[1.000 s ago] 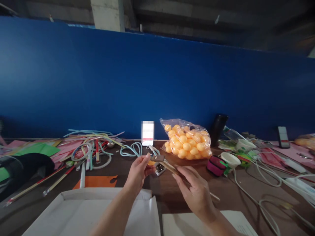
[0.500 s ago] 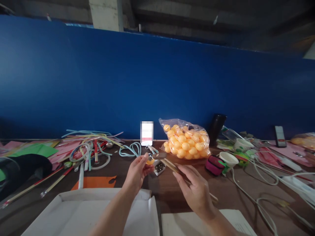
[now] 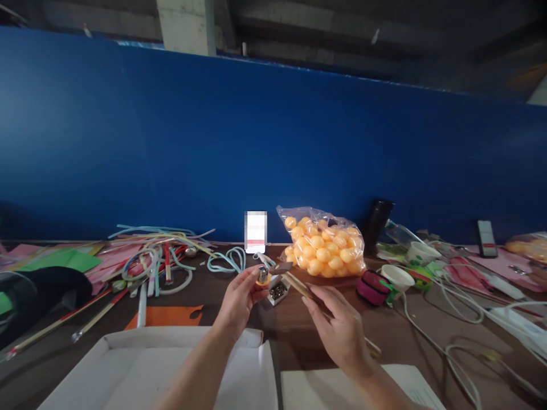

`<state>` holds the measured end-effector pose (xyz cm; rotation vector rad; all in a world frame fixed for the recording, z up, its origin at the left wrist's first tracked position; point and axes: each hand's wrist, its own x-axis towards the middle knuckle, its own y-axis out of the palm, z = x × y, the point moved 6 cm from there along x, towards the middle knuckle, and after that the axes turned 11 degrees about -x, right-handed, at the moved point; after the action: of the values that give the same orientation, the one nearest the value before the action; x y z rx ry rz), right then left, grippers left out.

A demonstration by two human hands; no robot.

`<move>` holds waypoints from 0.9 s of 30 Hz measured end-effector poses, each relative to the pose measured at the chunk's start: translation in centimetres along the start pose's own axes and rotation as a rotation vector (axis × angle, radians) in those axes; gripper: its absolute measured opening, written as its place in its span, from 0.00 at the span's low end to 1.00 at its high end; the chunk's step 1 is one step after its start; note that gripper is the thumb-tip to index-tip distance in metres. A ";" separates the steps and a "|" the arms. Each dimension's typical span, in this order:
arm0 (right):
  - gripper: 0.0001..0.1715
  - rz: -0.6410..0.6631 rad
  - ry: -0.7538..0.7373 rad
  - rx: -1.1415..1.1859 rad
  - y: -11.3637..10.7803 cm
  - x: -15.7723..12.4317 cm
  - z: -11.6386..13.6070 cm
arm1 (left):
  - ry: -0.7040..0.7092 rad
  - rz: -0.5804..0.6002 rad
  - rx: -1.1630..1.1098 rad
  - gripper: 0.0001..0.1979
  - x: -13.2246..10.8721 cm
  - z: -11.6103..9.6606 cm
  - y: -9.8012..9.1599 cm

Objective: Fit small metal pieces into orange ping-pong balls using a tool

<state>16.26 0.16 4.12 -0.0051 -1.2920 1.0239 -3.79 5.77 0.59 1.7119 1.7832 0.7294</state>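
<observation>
My left hand (image 3: 239, 299) is raised over the brown table, fingers pinched on a small orange ball (image 3: 262, 278) with a shiny metal bit on it. My right hand (image 3: 337, 327) grips thin wooden sticks (image 3: 299, 286) whose dark flat tip reaches up to the ball. Just beyond the ball lies a small open box of dark metal pieces (image 3: 277, 291). A clear bag of orange balls (image 3: 325, 244) stands behind, at the foot of the blue wall.
A tangle of coloured straws and cords (image 3: 162, 253) lies at the left, with orange paper (image 3: 164, 315) nearer. An open white box (image 3: 141, 370) and a white sheet (image 3: 325, 390) sit at the near edge. Paper cups (image 3: 399, 277), a magenta pouch (image 3: 372, 286), a dark tumbler (image 3: 378, 223) and white cables (image 3: 453, 319) fill the right.
The sticks' tip has shifted slightly up and right against the ball, and the left fingers have turned the ball so its metal bit shows. Both hands stay in place.
</observation>
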 end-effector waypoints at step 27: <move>0.15 -0.019 -0.016 0.029 -0.2 0.2 0.4 | 0.057 0.120 0.010 0.16 -0.1 -0.3 0.5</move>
<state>16.05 -0.07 4.53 0.0376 -1.2897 1.0283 -3.70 5.69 1.15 1.8347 1.7357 0.8289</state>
